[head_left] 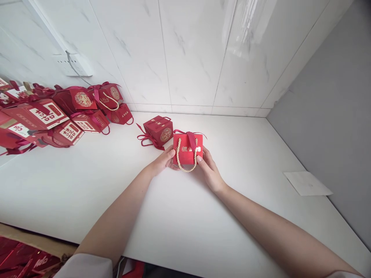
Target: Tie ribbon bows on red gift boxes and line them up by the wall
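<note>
Between my two hands is a bright red gift box (pixel 185 158) with gold characters, a looped gold rope handle and a dark red ribbon bow on top. My left hand (pixel 164 160) grips its left side, thumb on the front edge. On the right side, my right hand (pixel 210 168) holds it with the thumb near the rope handle and the fingers behind. Just behind and to the left sits a darker red gift box (pixel 159 130) with a gold round emblem, its ribbon trailing onto the white table. The underside of the held box is hidden.
A heap of red gift boxes (pixel 69 133) with ribbons covers the table's left back. A socket (pixel 72 65) with a grey cable is on the tiled wall behind. A white card (pixel 307 183) lies at the right edge. Red packaging (pixel 26 256) fills a carton at lower left.
</note>
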Available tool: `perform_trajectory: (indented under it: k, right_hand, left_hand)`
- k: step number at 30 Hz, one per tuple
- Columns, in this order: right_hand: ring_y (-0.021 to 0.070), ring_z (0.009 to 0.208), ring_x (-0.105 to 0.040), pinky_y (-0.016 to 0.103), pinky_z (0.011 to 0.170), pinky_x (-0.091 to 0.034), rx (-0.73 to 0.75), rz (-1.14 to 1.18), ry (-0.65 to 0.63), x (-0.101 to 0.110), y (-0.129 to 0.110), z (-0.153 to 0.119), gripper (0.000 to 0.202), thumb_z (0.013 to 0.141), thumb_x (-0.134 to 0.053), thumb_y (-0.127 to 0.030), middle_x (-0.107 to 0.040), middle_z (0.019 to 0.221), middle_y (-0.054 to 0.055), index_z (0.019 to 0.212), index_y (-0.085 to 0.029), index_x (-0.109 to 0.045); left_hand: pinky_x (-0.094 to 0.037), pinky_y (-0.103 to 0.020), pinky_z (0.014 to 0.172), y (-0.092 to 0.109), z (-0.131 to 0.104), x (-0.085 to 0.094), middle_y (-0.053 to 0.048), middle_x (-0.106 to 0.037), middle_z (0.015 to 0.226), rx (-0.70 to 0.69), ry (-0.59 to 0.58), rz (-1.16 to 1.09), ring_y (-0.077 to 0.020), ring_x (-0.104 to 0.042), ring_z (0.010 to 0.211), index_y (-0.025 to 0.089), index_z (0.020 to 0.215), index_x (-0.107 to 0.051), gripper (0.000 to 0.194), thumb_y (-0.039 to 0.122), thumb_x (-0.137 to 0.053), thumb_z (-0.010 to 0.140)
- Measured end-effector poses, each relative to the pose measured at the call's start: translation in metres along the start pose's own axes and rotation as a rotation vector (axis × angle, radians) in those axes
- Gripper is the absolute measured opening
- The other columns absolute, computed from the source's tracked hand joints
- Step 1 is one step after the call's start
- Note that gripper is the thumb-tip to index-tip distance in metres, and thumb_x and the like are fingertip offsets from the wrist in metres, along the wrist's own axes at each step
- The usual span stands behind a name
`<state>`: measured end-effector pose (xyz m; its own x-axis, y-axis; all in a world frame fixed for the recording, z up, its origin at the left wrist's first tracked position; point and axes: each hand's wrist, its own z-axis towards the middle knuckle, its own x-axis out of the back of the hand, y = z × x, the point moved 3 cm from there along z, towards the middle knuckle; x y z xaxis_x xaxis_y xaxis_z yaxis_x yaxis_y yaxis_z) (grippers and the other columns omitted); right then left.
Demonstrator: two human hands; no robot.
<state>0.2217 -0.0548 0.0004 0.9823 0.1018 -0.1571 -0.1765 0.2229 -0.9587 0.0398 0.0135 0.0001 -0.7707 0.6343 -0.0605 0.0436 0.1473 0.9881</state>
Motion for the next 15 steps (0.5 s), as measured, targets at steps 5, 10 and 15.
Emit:
perform_trajectory:
  k: [5, 10, 15]
  right_hand:
    - [0.0219, 0.137, -0.04, 0.043, 0.114, -0.036, 0.014, 0.029, 0.0, 0.0004, 0.0005, 0.0001, 0.046, 0.095, -0.051, -0.05, -0.041, 0.151, -0.001, 0.138, -0.035, -0.045]
    - [0.0211, 0.137, -0.04, 0.042, 0.113, -0.037, 0.005, 0.017, 0.004, 0.0006, 0.0016, 0.0003, 0.047, 0.095, -0.051, -0.05, -0.042, 0.151, 0.0, 0.138, -0.034, -0.044]
    - [0.0215, 0.136, -0.041, 0.042, 0.112, -0.038, -0.008, -0.014, 0.008, 0.0004, 0.0023, 0.0003, 0.047, 0.094, -0.049, -0.054, -0.042, 0.15, 0.0, 0.137, -0.034, -0.044]
  left_hand:
    - [-0.057, -0.046, 0.079, -0.0008, 0.0005, 0.0003, -0.016, -0.066, 0.121, 0.012, -0.004, 0.021, -0.0313, -0.069, 0.098, 0.029, 0.147, -0.034, 0.092, 0.081, -0.05, 0.072]
    - [-0.056, -0.046, 0.08, -0.0014, 0.0008, 0.0008, -0.016, -0.066, 0.119, 0.012, 0.0, 0.031, -0.0308, -0.07, 0.097, 0.028, 0.146, -0.034, 0.092, 0.082, -0.048, 0.072]
    - [-0.056, -0.044, 0.079, -0.0009, 0.0006, 0.0004, -0.016, -0.067, 0.118, 0.006, -0.002, 0.026, -0.0299, -0.07, 0.096, 0.028, 0.145, -0.036, 0.09, 0.081, -0.048, 0.073]
